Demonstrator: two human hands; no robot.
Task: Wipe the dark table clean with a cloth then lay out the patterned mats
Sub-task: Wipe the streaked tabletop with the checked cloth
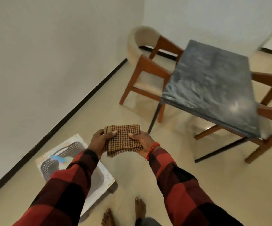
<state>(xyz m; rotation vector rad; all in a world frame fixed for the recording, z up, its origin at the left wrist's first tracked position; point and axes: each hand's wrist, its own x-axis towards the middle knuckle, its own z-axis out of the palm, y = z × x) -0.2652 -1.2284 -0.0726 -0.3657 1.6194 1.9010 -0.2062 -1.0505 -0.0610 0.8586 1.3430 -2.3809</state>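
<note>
Both hands grip the folded checked cloth (124,138) in mid-air: left hand (100,141) on its left edge, right hand (141,142) on its right. Dark counter (213,85) sits well apart, ahead-right, chairs (148,66) around it. Gray basket (70,162) on a low stool below left sleeve.

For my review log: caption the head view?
Both hands, left hand and right hand, hold folded checked cloth near dark table.

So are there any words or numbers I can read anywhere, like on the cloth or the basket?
None can be read.
Checked cloth, held in both hands: only a pattern, no letters.
Grey basket on the low stand: colourful things inside, too blurred to show any label.
Dark table: no writing.
</note>
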